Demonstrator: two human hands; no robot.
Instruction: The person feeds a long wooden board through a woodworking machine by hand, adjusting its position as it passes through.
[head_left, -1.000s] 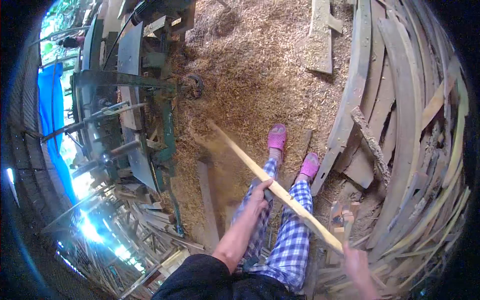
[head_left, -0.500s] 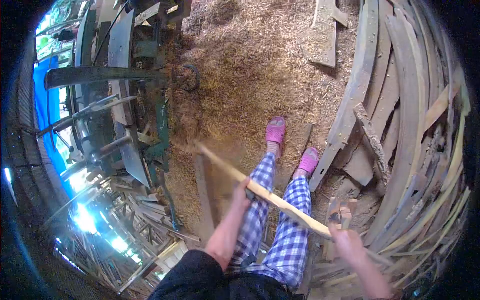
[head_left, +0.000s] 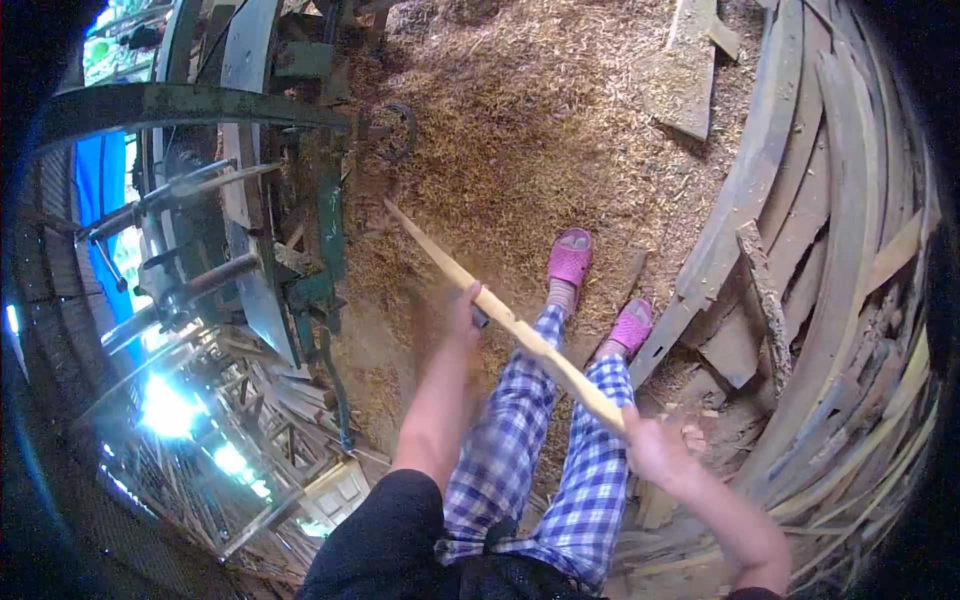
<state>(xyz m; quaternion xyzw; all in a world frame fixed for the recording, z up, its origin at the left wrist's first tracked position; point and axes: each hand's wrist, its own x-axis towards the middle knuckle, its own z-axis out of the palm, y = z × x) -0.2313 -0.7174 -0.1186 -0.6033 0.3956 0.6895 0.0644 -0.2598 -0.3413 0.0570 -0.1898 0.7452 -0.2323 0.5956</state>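
Note:
A long, narrow, pale strip of wood [head_left: 532, 340] with uneven edges slants across in front of my legs. Its thin tip points up and left over the wood shavings. Around its middle, my left hand [head_left: 468, 314] is closed, and a small dark object [head_left: 480, 317] shows by the fingers, too small to identify. At the lower right, my right hand [head_left: 655, 450] grips the strip's near end; part of that end is hidden inside the fist.
A green metal machine [head_left: 325, 220] with a curved arm [head_left: 190, 104] stands on the left. Long boards [head_left: 745, 160] are stacked along the right, with a rough bark-edged piece [head_left: 765, 300] leaning there. Shavings [head_left: 500, 130] cover the floor around my pink sandals [head_left: 570, 256].
The strip has moved up, its far tip rising toward the machine. Both hands have moved up and left with it. My view has shifted slightly.

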